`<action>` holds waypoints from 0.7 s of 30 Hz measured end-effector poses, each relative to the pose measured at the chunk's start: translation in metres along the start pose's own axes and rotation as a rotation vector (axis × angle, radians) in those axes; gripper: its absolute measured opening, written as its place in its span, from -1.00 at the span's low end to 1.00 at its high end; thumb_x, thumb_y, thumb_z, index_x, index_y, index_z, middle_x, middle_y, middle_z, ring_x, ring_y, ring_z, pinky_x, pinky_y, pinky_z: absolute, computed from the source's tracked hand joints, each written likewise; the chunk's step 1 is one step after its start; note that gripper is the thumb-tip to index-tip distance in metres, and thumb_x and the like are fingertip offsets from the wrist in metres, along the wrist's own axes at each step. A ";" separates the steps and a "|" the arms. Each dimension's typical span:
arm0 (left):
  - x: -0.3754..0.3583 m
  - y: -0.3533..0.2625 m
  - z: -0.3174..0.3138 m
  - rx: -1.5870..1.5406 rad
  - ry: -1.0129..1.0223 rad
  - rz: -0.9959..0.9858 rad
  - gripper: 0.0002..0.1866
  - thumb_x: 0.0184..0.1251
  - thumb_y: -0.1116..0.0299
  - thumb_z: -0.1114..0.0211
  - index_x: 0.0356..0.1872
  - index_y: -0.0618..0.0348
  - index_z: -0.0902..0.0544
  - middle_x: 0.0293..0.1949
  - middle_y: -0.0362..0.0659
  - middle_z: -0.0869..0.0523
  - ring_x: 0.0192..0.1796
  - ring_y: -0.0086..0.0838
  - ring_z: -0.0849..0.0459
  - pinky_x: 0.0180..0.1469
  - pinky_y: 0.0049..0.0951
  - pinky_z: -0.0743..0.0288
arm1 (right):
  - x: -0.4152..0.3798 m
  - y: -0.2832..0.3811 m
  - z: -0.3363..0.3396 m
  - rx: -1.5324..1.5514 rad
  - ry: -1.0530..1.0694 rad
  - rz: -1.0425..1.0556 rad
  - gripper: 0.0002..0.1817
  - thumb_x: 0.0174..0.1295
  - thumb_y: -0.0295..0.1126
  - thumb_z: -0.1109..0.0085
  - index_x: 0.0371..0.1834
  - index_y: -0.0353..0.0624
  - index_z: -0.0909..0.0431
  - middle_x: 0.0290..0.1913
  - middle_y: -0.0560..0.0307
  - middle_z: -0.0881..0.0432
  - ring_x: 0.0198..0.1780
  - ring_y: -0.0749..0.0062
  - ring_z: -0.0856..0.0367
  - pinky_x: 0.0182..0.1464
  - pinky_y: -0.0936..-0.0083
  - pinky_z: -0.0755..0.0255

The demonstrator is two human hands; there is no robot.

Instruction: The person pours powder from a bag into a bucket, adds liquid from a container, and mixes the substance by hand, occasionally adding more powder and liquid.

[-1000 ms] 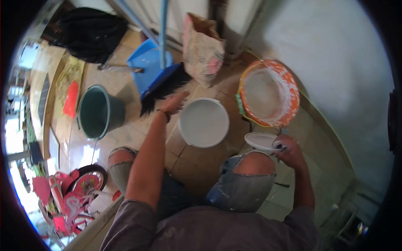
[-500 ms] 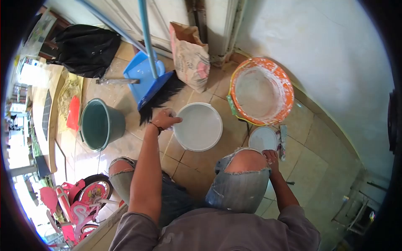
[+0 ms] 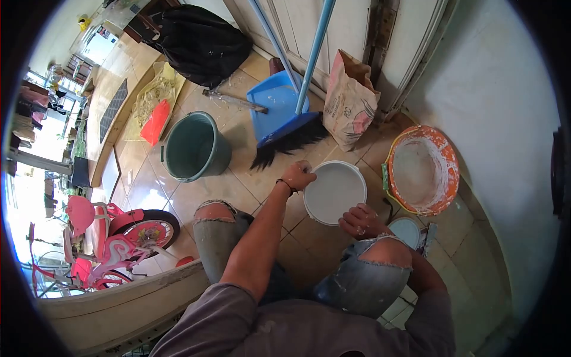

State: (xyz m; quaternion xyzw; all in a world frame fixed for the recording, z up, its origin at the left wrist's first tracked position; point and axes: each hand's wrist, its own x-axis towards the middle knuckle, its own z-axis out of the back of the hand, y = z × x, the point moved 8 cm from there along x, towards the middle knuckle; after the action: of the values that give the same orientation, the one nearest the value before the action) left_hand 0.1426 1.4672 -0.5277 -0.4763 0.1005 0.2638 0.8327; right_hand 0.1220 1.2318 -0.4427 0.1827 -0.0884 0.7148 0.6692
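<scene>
A round white bucket (image 3: 335,193) stands on the tiled floor between my knees and the broom. My left hand (image 3: 298,176) is closed on its left rim, thumb over the edge. Close to the bucket's lower right edge, above my right knee, is my right hand (image 3: 361,221), its fingers curled; what they hold, if anything, is hidden. To the right sits an orange bucket (image 3: 421,169) smeared with white. Below that bucket are a pale round lid (image 3: 405,232) and a flat tool (image 3: 428,238), partly behind my knee and arm.
A green bucket (image 3: 195,147), a blue dustpan (image 3: 273,101), a black broom head (image 3: 291,140) and a paper sack (image 3: 351,101) stand ahead. A black cloth-like heap (image 3: 205,44) lies farther off. At left is a pink bicycle (image 3: 119,241); a wall (image 3: 499,89) rises at right.
The view has turned, moving the scene toward the right. My right hand has left the pale lid and tool area and come up beside the white bucket. My left hand stays on the rim.
</scene>
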 end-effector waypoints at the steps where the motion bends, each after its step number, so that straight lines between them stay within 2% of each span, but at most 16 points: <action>1: -0.002 0.000 0.000 -0.004 0.002 -0.004 -0.76 -0.06 0.30 -0.30 -0.47 0.26 -0.52 -0.58 -0.18 -0.54 -0.53 -0.48 -0.57 -0.52 -0.43 -0.47 | -0.001 0.001 -0.006 0.007 0.043 -0.007 -0.83 -0.09 -0.35 -0.18 -0.36 0.03 -0.56 -0.39 0.33 -0.52 -0.27 0.50 -0.52 -0.16 0.44 -0.38; 4: -0.006 -0.002 -0.004 -0.042 0.069 -0.064 -0.76 -0.08 0.30 -0.29 -0.49 0.28 -0.52 -0.57 -0.15 -0.54 -0.52 -0.48 -0.55 -0.49 -0.42 -0.46 | -0.006 0.003 -0.009 -0.060 0.043 0.020 -0.86 -0.14 -0.35 -0.18 -0.44 0.04 -0.54 -0.42 0.36 -0.50 -0.28 0.54 -0.51 -0.18 0.49 -0.37; 6: -0.006 -0.014 -0.001 0.019 0.023 -0.198 -0.76 -0.10 0.31 -0.29 -0.49 0.29 -0.52 -0.57 -0.14 -0.53 -0.51 -0.47 -0.54 -0.45 -0.41 -0.46 | -0.009 -0.001 0.001 -0.095 0.036 0.003 -0.85 -0.15 -0.35 -0.17 -0.43 0.03 -0.54 -0.43 0.37 -0.50 -0.28 0.54 -0.51 -0.18 0.49 -0.37; 7: -0.010 -0.022 0.000 0.008 0.046 -0.159 -0.72 -0.14 0.26 -0.29 -0.51 0.31 -0.52 -0.56 -0.04 -0.57 -0.46 -0.35 -0.61 -0.36 -0.33 -0.49 | -0.011 -0.002 0.007 -0.115 0.023 0.004 -0.84 -0.16 -0.34 -0.17 -0.43 0.03 -0.54 -0.43 0.37 -0.50 -0.28 0.55 -0.51 -0.19 0.50 -0.37; 10: -0.016 -0.043 0.002 -0.011 0.103 -0.132 -0.73 -0.12 0.28 -0.28 -0.51 0.32 -0.51 -0.57 -0.03 -0.55 -0.50 -0.37 -0.59 -0.42 -0.33 -0.48 | -0.012 -0.011 0.030 -0.134 -0.053 -0.045 -0.92 -0.14 -0.33 -0.13 -0.52 0.08 -0.47 -0.48 0.39 -0.40 -0.36 0.57 -0.44 -0.24 0.56 -0.34; 11: -0.018 -0.047 0.003 -0.009 0.120 -0.143 -0.73 -0.12 0.28 -0.28 -0.51 0.32 -0.51 -0.57 -0.03 -0.55 -0.50 -0.37 -0.59 -0.42 -0.33 -0.48 | -0.011 -0.012 0.036 -0.105 -0.018 -0.072 -0.90 -0.16 -0.32 -0.15 -0.51 0.08 -0.48 -0.46 0.40 -0.42 -0.33 0.59 -0.46 -0.24 0.57 -0.36; 14: -0.026 -0.073 0.018 0.015 0.090 -0.267 -0.75 -0.10 0.32 -0.27 -0.52 0.32 -0.49 -0.59 -0.05 -0.53 -0.56 -0.42 -0.56 -0.48 -0.33 -0.47 | -0.008 -0.012 0.056 -0.071 -0.064 -0.090 -0.85 -0.18 -0.32 -0.17 -0.46 0.08 -0.53 -0.43 0.43 -0.45 -0.29 0.59 -0.48 -0.23 0.60 -0.43; 17: -0.042 -0.098 0.030 -0.173 0.161 -0.156 -0.87 -0.03 0.48 -0.24 -0.54 0.25 -0.44 -0.60 -0.25 -0.47 -0.59 -0.58 -0.50 -0.62 -0.50 -0.43 | -0.006 -0.011 0.080 -0.100 -0.141 -0.072 -0.81 -0.20 -0.32 -0.20 -0.43 0.09 -0.56 -0.39 0.44 -0.49 -0.24 0.58 -0.50 -0.23 0.62 -0.48; 21: -0.064 -0.144 0.045 -0.201 0.168 -0.135 -0.82 -0.05 0.50 -0.23 -0.62 0.26 -0.36 -0.65 -0.26 -0.39 -0.62 -0.60 -0.47 -0.61 -0.48 -0.42 | -0.005 -0.013 0.113 -0.116 -0.221 -0.076 -0.83 -0.18 -0.33 -0.20 -0.43 0.09 -0.58 -0.36 0.45 -0.52 -0.21 0.57 -0.51 -0.23 0.63 -0.50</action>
State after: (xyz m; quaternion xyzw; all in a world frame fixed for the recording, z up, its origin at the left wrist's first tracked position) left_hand 0.1620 1.4247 -0.3707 -0.5834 0.1106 0.1748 0.7854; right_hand 0.1508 1.1867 -0.3420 0.2248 -0.1959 0.6579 0.6915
